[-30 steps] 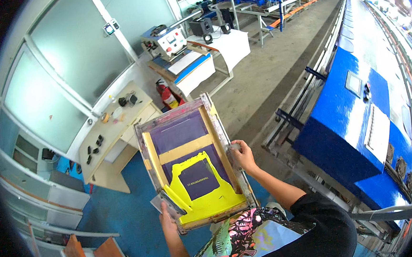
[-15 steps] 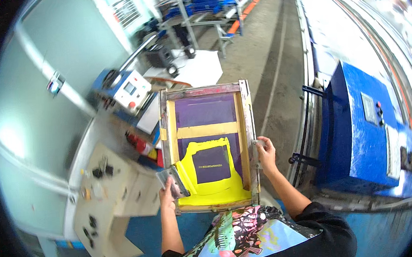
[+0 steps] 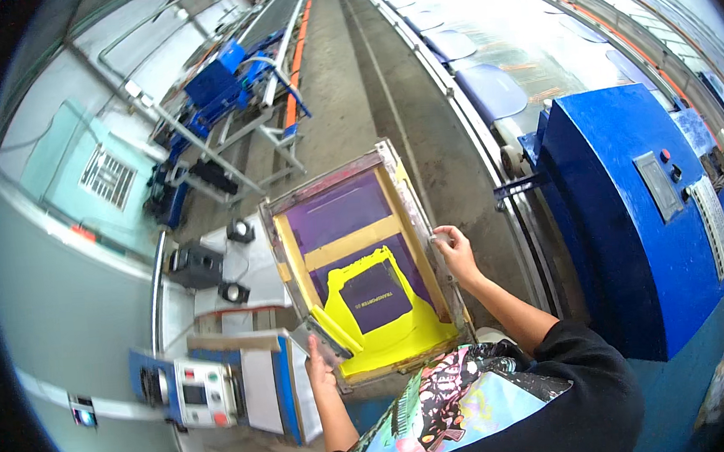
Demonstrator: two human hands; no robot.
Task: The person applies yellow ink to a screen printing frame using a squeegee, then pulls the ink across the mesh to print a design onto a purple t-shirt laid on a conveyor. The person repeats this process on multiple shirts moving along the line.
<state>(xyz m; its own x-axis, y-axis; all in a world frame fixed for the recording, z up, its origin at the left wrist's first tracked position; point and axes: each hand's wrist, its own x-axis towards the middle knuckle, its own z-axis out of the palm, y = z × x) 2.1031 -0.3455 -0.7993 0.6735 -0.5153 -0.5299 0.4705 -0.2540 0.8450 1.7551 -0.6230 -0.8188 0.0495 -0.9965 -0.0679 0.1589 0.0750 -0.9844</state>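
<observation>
A screen printing frame point(image 3: 413, 197) is held tilted before my body, its purple mesh point(image 3: 336, 215) crossed by tan tape. Bright yellow ink point(image 3: 403, 332) lies around a dark rectangle on the lower mesh. My right hand point(image 3: 458, 254) is closed at the frame's right rail, fingertips pinching its edge. At the lower left corner, my left hand point(image 3: 322, 370) grips a squeegee point(image 3: 328, 342) with a metal holder, its blade side coated in yellow. Whether the left fingers also hold the frame from below is hidden.
To the right stands a blue machine housing point(image 3: 604, 209) beside a long rail point(image 3: 444, 86) and a pale printing table point(image 3: 525, 42). On the left are a control box point(image 3: 199, 394), black speakers point(image 3: 197, 264) and a blue metal stand point(image 3: 226, 80). A grey floor aisle point(image 3: 344, 84) runs ahead.
My view has swung left and the frame now leans, its top tipped to the left. Both hands keep their hold on the frame and the squeegee.
</observation>
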